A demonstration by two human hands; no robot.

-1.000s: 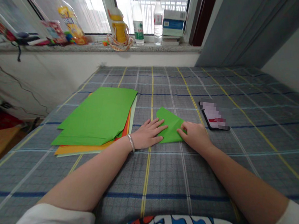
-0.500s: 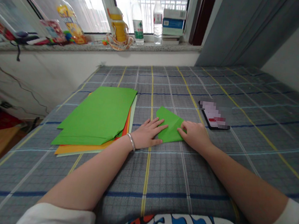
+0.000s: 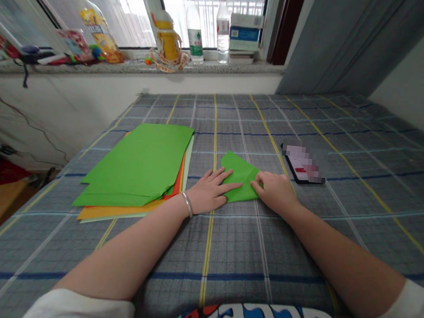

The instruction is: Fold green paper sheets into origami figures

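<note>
A person's left hand [image 3: 210,192], fingers spread, and right hand [image 3: 275,193], fingers pressed together, rest on a folded green paper [image 3: 240,180], its edge partly hidden beneath them, on a plaid bedcover [image 3: 204,260], beside a stack of coloured paper [image 3: 134,168]; a phone [image 3: 302,164] lies beyond, its screen blurred.

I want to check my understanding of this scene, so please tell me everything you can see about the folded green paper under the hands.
The folded green paper is bright, matte-looking sheet paper, folded into a flat, roughly triangular shape with a point toward the far side. How many layers it has cannot be told. It lies on the grey plaid bed cover. The fingers of the left hand rest on its near left part, and the right hand presses on its right side.
</note>
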